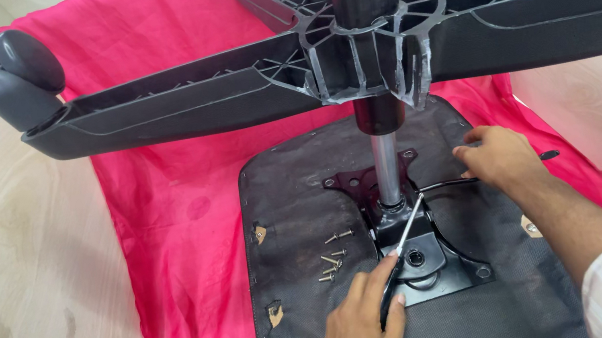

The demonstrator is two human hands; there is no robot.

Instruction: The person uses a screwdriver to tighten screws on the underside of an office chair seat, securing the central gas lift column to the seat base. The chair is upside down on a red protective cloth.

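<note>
While our left hand (360,326) keeps its fingers clamped on a screwdriver (403,245), we point its tip at the black metal plate (421,255) bolted to the upturned seat (301,218). Our right hand (503,159) rests on the thin lever (442,185) beside the gas column (387,171), fingers curled over it; whether they truly grip it we cannot tell. Loose screws (332,257) lie on the seat just left of the plate. Above, the star base (238,86) with one caster (8,75) hangs over us, all on a red cloth (170,215) spread across the desk (8,267). We judge the plate's screws are being worked; next the tip must seat squarely in a screw head.
</note>
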